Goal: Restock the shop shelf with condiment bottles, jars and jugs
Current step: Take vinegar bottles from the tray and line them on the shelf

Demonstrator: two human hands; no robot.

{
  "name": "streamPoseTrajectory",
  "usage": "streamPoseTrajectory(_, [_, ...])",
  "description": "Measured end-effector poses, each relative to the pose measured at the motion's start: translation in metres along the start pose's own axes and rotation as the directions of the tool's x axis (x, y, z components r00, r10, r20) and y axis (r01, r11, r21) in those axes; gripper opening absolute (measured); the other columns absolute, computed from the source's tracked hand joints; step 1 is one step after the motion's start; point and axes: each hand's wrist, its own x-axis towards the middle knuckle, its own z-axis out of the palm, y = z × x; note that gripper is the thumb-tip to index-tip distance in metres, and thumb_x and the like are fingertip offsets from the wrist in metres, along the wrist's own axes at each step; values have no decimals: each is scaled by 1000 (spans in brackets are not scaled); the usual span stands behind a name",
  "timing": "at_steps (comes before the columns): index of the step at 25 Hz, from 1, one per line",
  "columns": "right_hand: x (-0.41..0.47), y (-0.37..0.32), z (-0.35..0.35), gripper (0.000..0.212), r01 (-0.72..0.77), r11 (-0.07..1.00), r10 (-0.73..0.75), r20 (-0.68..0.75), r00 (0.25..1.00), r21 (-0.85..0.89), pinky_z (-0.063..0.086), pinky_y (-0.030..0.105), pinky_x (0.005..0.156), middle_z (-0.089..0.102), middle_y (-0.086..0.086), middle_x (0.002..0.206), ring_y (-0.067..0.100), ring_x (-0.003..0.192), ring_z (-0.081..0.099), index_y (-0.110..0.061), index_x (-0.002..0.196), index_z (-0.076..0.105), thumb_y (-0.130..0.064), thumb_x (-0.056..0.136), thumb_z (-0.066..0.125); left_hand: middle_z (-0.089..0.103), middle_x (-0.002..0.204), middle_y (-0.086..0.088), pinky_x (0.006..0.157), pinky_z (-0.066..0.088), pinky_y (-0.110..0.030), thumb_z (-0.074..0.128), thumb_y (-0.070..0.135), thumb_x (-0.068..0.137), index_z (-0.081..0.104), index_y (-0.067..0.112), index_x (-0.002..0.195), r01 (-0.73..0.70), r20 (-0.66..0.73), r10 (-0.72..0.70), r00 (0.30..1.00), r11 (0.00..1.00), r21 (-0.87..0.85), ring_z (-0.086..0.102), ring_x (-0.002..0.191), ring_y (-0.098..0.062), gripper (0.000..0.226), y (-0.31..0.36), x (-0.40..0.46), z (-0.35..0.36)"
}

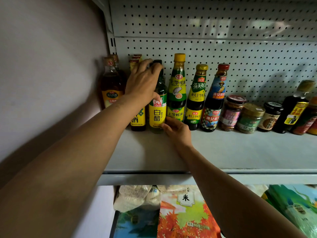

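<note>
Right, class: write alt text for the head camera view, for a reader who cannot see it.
A person's left hand grips the neck of a white vinegar bottle on a shop shelf, while the right hand touches its base. To its right stand oyster sauce bottles and jars; rice bags lie below.
</note>
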Motion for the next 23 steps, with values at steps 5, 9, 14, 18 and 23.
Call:
streamPoseTrajectory(5, [-1, -1, 0, 36, -4, 1000, 4, 17, 1000, -1, 49, 5, 76, 75, -1, 102, -10, 83, 66, -13, 121, 71, -18, 86, 78, 38, 151, -14, 115, 23, -41, 88, 39, 62, 34, 14, 145, -9, -7, 9, 1000, 1000, 12, 21, 146, -30, 102, -4, 4, 6])
streamPoseTrajectory(9, [0, -1, 1, 38, -3, 1000, 3, 35, 999, -1, 50, 7, 79, 76, 2, 107, 4, 93, 70, -12, 124, 70, -19, 87, 77, 35, 153, -13, 117, 19, -42, 87, 37, 65, 32, 14, 147, -13, -4, 13, 1000, 1000, 3, 18, 147, -30, 102, -6, 6, 7])
streamPoseTrajectory(14, [-2, -2, 1, 40, -21, 1000, 21, 37, 999, -4, 50, 8, 78, 76, 1, 107, 0, 91, 69, -12, 124, 70, -20, 86, 78, 32, 156, -11, 119, 13, -42, 87, 35, 66, 30, 14, 149, -21, -13, 22, 1000, 1000, 15, 14, 149, -29, 103, -7, 5, 10])
streamPoseTrajectory(18, [-5, -8, 0, 37, -68, 998, 67, 54, 996, 4, 52, 10, 78, 76, -2, 103, 0, 90, 69, -14, 122, 69, -19, 86, 78, 22, 162, -6, 121, 0, -42, 86, 36, 67, 23, 15, 152, -20, 17, 19, 1000, 999, 40, 5, 151, -27, 108, -9, 7, 15])
streamPoseTrajectory(23, [-16, -20, -23, 47, -163, 984, 171, 116, 978, -76, 59, 35, 85, 75, -3, 103, 12, 92, 70, -22, 128, 65, -32, 84, 80, 3, 165, -4, 121, -8, -45, 80, 45, 73, 9, 18, 156, 5, 74, -15, 997, 991, 137, -12, 150, -31, 113, -3, 5, 11])
